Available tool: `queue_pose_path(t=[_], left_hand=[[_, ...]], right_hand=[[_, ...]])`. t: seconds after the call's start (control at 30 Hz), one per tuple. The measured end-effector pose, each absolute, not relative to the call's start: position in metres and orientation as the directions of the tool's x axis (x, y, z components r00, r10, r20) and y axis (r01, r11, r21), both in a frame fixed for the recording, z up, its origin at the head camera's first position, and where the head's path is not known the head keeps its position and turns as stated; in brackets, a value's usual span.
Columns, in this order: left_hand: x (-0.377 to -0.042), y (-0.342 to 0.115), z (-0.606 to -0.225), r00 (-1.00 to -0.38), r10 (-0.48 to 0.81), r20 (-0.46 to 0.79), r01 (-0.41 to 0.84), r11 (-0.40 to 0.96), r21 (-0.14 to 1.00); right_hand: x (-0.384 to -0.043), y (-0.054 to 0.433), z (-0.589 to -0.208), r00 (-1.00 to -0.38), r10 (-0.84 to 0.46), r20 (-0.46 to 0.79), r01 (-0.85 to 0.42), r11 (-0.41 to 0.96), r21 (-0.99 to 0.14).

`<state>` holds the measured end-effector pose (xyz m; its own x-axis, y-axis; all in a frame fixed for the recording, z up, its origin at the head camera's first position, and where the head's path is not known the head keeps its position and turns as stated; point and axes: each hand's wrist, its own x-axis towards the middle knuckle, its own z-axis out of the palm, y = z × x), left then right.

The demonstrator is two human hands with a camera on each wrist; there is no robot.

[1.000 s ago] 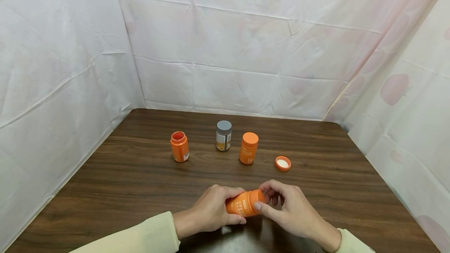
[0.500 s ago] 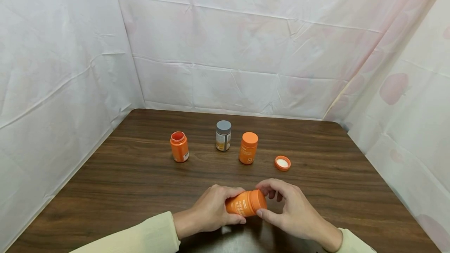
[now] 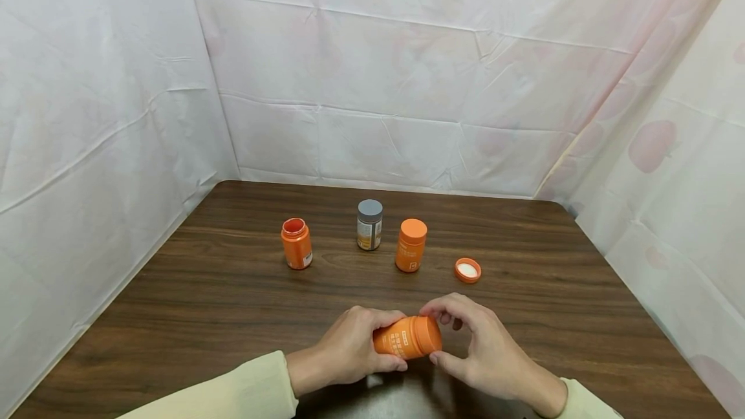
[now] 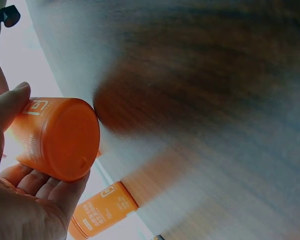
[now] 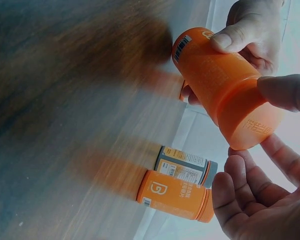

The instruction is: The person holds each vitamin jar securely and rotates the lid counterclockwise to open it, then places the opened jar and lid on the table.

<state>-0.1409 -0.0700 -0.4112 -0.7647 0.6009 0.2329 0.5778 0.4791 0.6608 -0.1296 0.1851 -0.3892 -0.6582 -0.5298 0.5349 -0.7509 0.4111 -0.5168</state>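
The orange bottle (image 3: 397, 339) lies at lower centre over the wood-grain desk (image 3: 204, 290), white curtains (image 3: 372, 70) behind, long axis nearly sideways, cap (image 3: 428, 335) rightward; left hand's (image 3: 355, 344) grip clasps it, right hand's (image 3: 485, 348) curls round the cap.

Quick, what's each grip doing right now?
Left grip: closed, holding an orange bottle.
Right grip: at that bottle's cap; can't tell whether it's holding it.

Four bottles (image 3: 401, 339), one loose lid (image 3: 468, 271)
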Motion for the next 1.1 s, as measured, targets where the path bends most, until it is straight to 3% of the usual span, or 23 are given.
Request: queue_pose_path(t=[0.33, 0.73, 1.1], left_hand=[[-0.1409, -0.0698, -0.4109, -0.771, 0.595, 0.227, 0.568, 0.48, 0.669], [-0.1407, -0.0699, -0.4106, -0.771, 0.595, 0.227, 0.565, 0.474, 0.675], [-0.1405, -0.0699, -0.41, -0.771, 0.595, 0.226, 0.562, 0.471, 0.68]], right_hand=[[-0.128, 0.185, -0.3865, -0.678, -0.521, 0.518, -0.734, 0.438, -0.52], [-0.1268, 0.1824, -0.3864, -0.845, -0.402, 0.353, -0.533, 0.564, -0.631], [-0.126, 0.1823, -0.3851, -0.863, -0.408, 0.297, -0.494, 0.565, -0.661]])
